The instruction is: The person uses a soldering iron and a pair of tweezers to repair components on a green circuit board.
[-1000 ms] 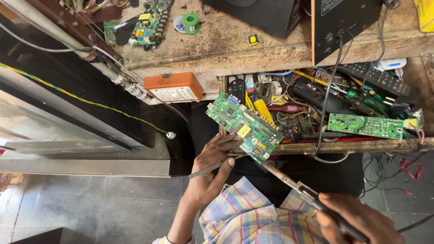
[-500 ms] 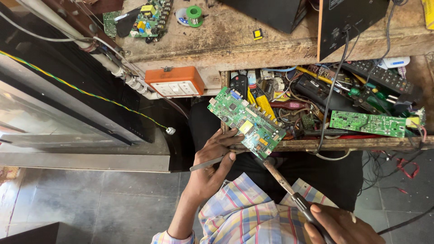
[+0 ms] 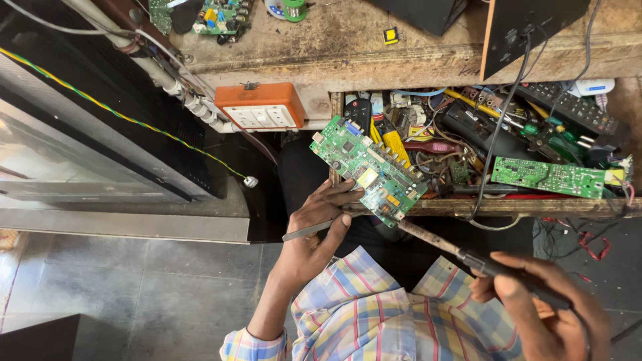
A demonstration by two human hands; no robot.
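My left hand (image 3: 314, 230) holds a green circuit board (image 3: 368, 168) by its lower edge, tilted up in front of an open drawer. The same hand also pinches a thin metal tool, perhaps tweezers (image 3: 309, 230), that sticks out to the left. My right hand (image 3: 545, 304) grips the dark handle of a soldering iron (image 3: 461, 254). Its long rusty tip touches the board's lower right corner.
The wooden drawer (image 3: 521, 207) is crammed with tools, wires, a remote and a second green board (image 3: 548, 176). An orange switch box (image 3: 261, 107) hangs from the workbench (image 3: 348, 47). A dark panel with a yellow-green wire (image 3: 120, 113) lies at left. Grey floor tiles lie below.
The view has shifted slightly. My right hand has slid a little right and down with the iron, and the tip stays at the board's corner. My left hand keeps the board still.
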